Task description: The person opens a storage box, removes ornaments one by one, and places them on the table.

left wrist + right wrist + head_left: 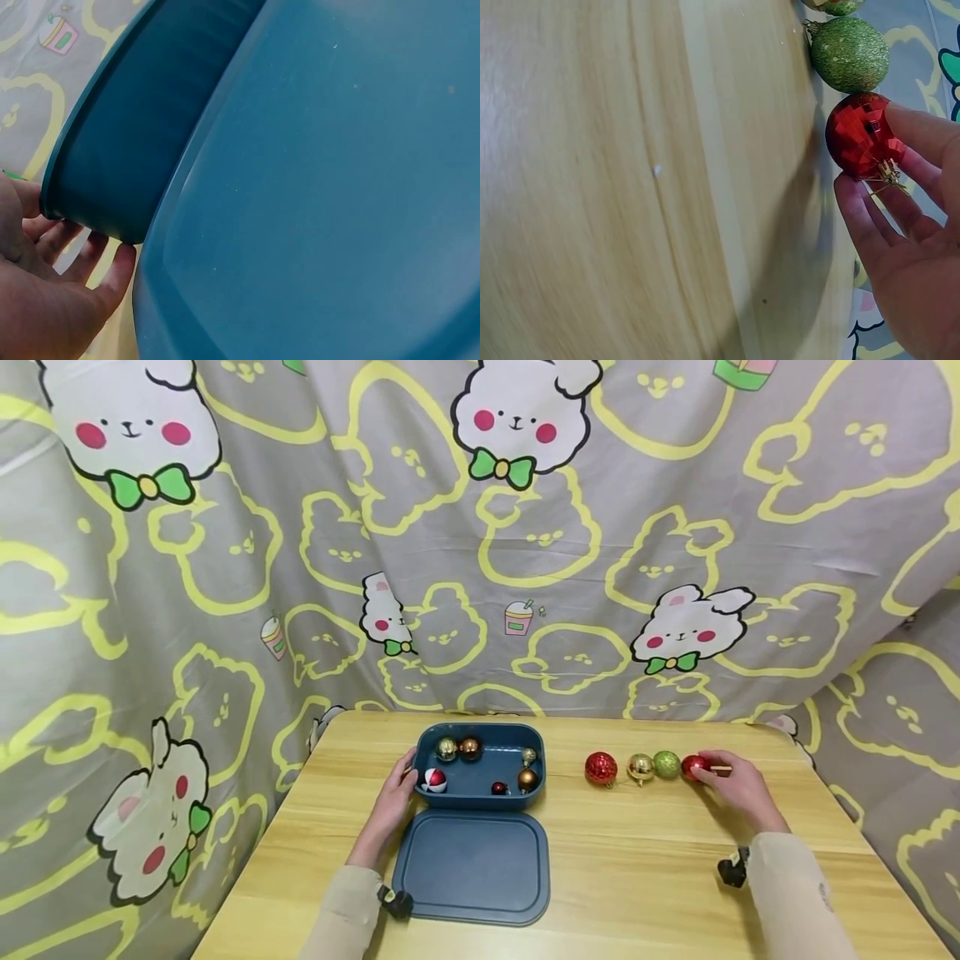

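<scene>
We rested our left hand, fingers relaxed, against the blue box; our right hand pinched the faceted red ball.

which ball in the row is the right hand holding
The shiny red ball at the right end. The right hand grips it, but not the green ball, the gold ball or the red ball at the left end.

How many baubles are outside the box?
4, in a row to the right of the box: a textured red bauble, a gold bauble, a green bauble, and a faceted red bauble in the right hand. None looks hidden.
</scene>
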`<state>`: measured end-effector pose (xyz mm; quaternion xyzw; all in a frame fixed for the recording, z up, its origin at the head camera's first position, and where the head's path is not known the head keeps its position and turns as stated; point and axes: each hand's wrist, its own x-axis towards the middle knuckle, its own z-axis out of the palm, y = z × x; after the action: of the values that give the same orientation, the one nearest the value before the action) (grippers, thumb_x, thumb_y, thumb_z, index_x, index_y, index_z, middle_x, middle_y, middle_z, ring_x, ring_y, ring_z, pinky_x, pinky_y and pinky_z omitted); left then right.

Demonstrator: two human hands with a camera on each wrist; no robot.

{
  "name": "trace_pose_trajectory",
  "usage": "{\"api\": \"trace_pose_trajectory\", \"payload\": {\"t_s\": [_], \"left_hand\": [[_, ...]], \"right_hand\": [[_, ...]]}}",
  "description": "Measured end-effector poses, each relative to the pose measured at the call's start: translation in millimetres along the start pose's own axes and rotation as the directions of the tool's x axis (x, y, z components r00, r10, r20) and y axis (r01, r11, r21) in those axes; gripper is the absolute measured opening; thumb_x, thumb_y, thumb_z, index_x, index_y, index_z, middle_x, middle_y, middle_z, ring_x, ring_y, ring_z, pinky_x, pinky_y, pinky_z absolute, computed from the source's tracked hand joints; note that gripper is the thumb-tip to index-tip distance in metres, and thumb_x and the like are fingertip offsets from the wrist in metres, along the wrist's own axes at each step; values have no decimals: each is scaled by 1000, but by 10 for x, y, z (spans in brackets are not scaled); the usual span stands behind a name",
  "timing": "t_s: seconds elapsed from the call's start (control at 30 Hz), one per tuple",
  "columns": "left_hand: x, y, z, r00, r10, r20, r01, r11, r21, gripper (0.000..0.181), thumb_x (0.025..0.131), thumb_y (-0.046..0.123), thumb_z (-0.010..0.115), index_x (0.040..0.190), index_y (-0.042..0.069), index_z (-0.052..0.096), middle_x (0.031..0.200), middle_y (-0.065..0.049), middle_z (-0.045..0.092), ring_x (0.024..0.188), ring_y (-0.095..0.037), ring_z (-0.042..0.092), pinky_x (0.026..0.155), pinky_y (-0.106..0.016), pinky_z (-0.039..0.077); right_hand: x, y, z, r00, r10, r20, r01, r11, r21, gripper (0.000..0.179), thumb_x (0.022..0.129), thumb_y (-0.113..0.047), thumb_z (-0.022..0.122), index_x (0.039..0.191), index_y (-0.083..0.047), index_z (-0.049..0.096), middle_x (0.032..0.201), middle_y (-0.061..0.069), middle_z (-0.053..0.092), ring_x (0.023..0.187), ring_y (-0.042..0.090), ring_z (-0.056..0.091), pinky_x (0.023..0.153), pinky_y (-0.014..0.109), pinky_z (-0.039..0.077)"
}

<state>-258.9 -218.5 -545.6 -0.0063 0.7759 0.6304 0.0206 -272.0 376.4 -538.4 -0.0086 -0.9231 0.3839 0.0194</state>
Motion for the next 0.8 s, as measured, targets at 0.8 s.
{"api": "trace_pose_trajectory", "payload": {"t_s": [0.8], "left_hand": [[1, -2, -6, 1000, -5, -1, 5, 1000, 25, 52, 114, 22, 36, 165, 20, 27, 170, -16, 25, 154, -39, 28, 125, -60, 26]], "right_hand": [[-7, -22, 24, 1000, 4, 12, -4, 1000, 6, 62, 105, -36, 61, 146, 9, 49, 143, 39, 50, 126, 56, 55, 102, 65, 46]]}}
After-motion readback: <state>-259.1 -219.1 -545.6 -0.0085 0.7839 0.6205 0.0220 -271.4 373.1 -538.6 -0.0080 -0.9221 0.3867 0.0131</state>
